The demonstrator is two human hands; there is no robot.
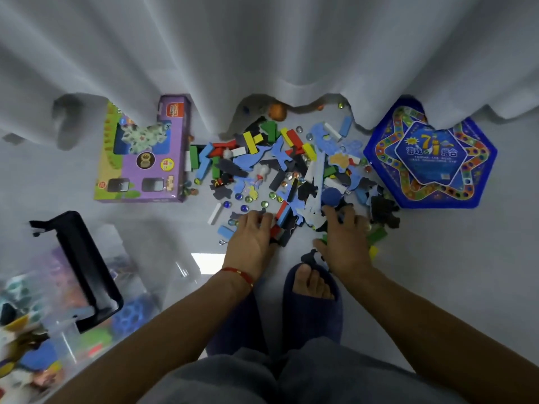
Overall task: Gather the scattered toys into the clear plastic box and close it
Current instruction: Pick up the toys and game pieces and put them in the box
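A pile of scattered toys [294,167] covers the floor ahead: coloured wooden blocks, blue and black foam pieces, glass marbles. My left hand [250,240] lies palm down on the pile's near edge, fingers curled over blocks and black foam. My right hand [344,240] is palm down to the right, fingers curled into black and blue foam pieces; what it holds is hidden. The clear plastic box [145,258] stands at the lower left, partly filled with toys, its black handle [84,269] across the top.
A purple toy carton [145,158] lies left of the pile. A blue hexagonal game box [431,158] lies right of it. A white curtain [262,53] hangs over the far side of the floor. My feet in dark slippers [312,301] are just behind my hands.
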